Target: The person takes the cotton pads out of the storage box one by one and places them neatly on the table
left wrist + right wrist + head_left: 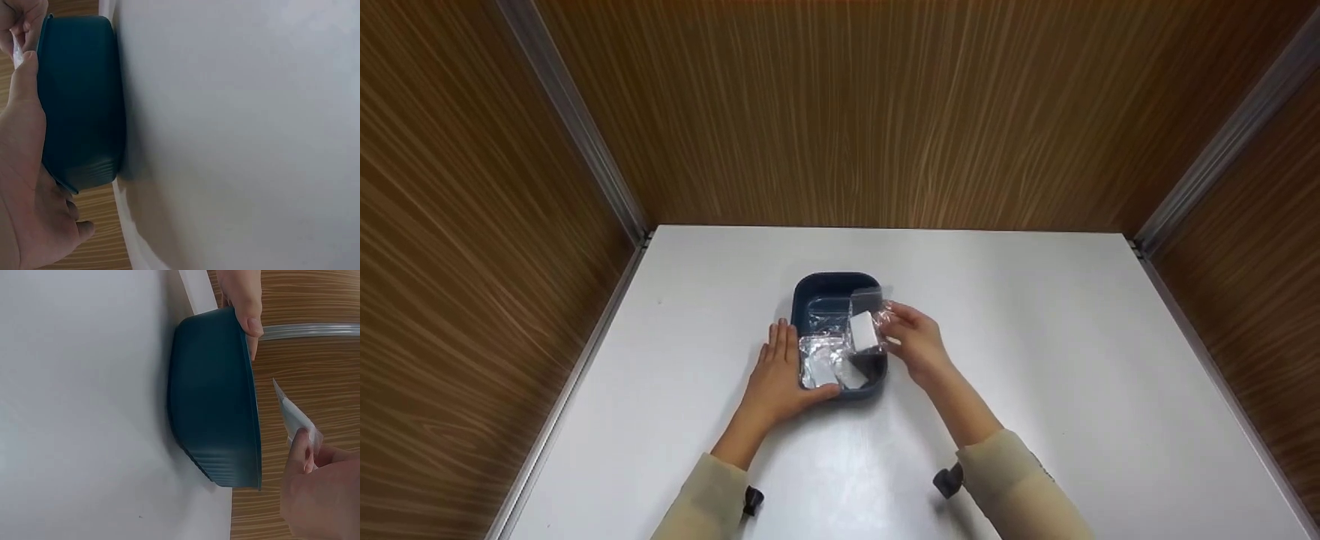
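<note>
A dark blue plastic bin [832, 285] stands upright on the table, with several clear bags [821, 356] holding pale contents inside it. My left hand [780, 382] rests against the bin's left side, fingers extended along it and thumb lying on the near rim. Above the right part of the bin, my right hand [916, 341] pinches the edge of a clear plastic bag with a white block in it [864, 332]. In the right wrist view this bag [295, 417] is held just off the rim, apart from the bin [214, 394]. The bin's outer wall [81, 101] fills the left wrist view's upper left.
The white table [1012, 337] spreads around the bin. Wood-grain panels [840, 112] enclose its back and both sides, with metal strips [585, 127] at the corners. Below each sleeve shows a small dark device [948, 481].
</note>
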The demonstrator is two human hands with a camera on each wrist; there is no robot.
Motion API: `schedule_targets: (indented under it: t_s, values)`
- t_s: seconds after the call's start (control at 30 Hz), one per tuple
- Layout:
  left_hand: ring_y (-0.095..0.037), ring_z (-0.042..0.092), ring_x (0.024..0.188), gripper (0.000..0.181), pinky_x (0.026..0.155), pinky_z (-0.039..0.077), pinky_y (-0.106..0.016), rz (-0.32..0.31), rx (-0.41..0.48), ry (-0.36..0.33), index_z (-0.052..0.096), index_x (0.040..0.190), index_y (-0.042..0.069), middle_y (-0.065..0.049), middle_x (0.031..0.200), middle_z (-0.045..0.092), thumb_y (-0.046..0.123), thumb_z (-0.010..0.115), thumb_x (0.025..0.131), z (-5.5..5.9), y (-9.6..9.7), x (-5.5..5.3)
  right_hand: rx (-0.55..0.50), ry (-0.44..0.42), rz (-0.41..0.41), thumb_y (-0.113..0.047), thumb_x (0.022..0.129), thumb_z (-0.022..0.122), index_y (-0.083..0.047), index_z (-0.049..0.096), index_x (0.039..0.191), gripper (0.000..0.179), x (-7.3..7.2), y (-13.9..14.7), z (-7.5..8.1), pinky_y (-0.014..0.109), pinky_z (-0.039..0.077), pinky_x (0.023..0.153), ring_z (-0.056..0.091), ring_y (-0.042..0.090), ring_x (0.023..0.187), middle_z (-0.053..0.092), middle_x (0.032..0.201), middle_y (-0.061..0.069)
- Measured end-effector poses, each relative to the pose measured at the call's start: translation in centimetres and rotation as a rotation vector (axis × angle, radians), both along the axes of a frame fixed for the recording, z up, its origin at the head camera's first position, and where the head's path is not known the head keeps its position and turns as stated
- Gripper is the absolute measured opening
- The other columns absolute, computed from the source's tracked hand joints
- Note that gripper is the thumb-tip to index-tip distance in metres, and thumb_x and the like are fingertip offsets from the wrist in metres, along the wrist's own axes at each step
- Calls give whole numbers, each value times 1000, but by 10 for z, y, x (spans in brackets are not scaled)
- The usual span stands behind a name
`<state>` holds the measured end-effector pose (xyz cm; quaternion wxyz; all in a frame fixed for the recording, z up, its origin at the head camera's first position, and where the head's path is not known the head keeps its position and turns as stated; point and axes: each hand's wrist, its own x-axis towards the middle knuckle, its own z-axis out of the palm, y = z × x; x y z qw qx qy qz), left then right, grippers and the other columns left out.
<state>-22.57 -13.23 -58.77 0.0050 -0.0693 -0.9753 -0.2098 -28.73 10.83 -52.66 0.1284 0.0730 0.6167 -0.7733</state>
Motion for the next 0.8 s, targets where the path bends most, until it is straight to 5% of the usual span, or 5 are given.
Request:
schedule_targets:
  t_s: [0.4, 0.8]
  values:
    - [-38, 0, 154, 136, 123, 12, -50, 6, 4, 0, 8, 157, -5, -24, 165, 1, 81, 67, 69, 4, 3, 1, -22, -7, -3, 5, 95, 57, 2, 50, 141, 47, 1, 16, 2, 28, 58, 82, 66, 18, 96, 57, 135, 26]
    - [-38, -2, 154, 137, 123, 10, -50, 4, 0, -2, 8, 157, -6, -24, 165, -1, 81, 67, 69, 3, 3, 1, 1, -15, -1, 0, 97, 58, 0, 48, 143, 47, 0, 33, 3, 32, 56, 91, 65, 21, 106, 60, 131, 19]
